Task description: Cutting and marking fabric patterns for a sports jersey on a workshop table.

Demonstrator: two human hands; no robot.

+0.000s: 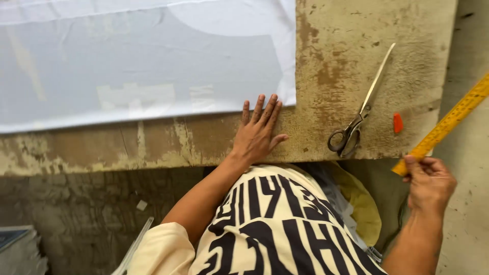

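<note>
My left hand (258, 131) lies flat, fingers spread, on the worn brown table (336, 61), with its fingertips touching the near edge of a white cloth (142, 61) spread over the table's left part. My right hand (430, 183) grips the near end of a yellow measuring stick (448, 122), which slants up and to the right past the table's corner. A pair of long metal scissors (356, 119) lies closed on the table between the two hands. A small orange piece of chalk (398, 122) rests just right of the scissors.
The table's front edge runs across the middle of the view. Below it are the person's striped shirt (275, 224), a yellow cloth (364, 203) and a concrete floor (86, 214). A stack of papers (18, 249) sits at the lower left.
</note>
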